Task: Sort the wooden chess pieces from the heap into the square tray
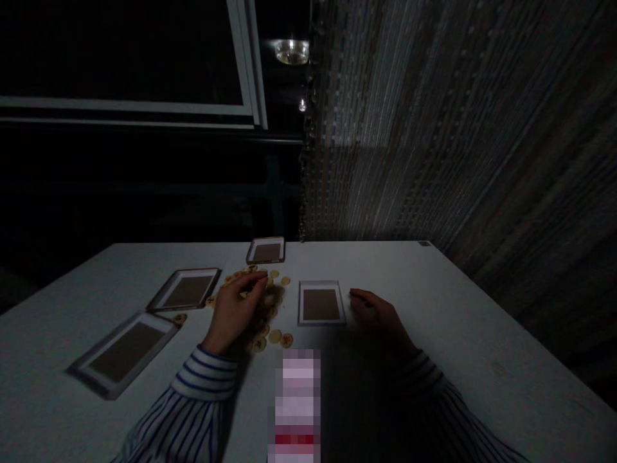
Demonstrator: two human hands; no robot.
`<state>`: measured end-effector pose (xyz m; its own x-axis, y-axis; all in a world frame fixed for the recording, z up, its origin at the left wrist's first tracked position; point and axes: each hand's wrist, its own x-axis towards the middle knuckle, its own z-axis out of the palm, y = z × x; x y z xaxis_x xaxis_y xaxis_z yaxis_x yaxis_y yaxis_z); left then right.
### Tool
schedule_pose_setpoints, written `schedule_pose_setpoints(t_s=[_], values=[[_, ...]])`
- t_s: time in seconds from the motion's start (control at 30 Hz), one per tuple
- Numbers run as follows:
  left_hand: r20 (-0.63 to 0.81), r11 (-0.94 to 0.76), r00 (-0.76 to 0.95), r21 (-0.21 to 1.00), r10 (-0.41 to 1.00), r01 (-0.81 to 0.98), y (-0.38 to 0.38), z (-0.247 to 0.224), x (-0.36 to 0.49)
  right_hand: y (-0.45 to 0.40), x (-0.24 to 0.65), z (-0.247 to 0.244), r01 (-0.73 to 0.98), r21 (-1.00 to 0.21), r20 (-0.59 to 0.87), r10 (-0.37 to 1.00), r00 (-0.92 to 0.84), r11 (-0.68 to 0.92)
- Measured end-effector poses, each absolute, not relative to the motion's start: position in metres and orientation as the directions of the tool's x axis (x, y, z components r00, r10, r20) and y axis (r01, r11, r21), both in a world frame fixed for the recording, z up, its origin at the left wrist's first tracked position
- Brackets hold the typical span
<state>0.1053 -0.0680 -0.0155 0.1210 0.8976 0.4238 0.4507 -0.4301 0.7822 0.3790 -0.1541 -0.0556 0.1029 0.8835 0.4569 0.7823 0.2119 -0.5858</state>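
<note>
My left grip hangs over the heap of round discs, thumb and forefinger drawn close together; I cannot tell whether a disc sits between them; my right grip is loosely curled, with nothing visible in it, just beside the middle tray; the discs lie on the table left of that tray, near the far tray; they crowd one another, so I judge a light fingertip pinch on one rim best, lifted straight up, wrist high enough to spare the neighbours; this dim light calls for slow fingers.
</note>
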Motion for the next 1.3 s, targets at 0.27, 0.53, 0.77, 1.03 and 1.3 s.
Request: schedule_pose_setpoints(t_s=[0.27, 0.53, 0.77, 1.03, 1.3], values=[[0.430, -0.444, 0.150, 0.748, 0.890, 0.492, -0.065, -0.027, 0.086, -0.150, 0.372, -0.019, 0.799, -0.542, 0.470, 0.882, 0.031, 0.260], [0.462, -0.460, 0.135, 0.722, 0.876, 0.517, -0.057, -0.035, 0.074, -0.130, 0.344, 0.021, 0.834, -0.425, 0.404, 0.899, -0.172, 0.351], [0.450, -0.450, 0.150, 0.692, 0.880, 0.564, -0.060, -0.033, 0.067, -0.111, 0.320, 0.031, 0.799, -0.298, 0.353, 0.838, -0.417, 0.523], [0.444, -0.464, 0.187, 0.672, 0.876, 0.576, -0.062, -0.033, 0.065, -0.093, 0.301, 0.022, 0.773, -0.183, 0.286, 0.785, -0.549, 0.608], [0.457, -0.559, 0.325, 0.627, 0.828, 0.543, -0.066, -0.029, 0.062, -0.091, 0.294, 0.001, 0.688, -0.197, 0.300, 0.711, -0.636, 0.698]])
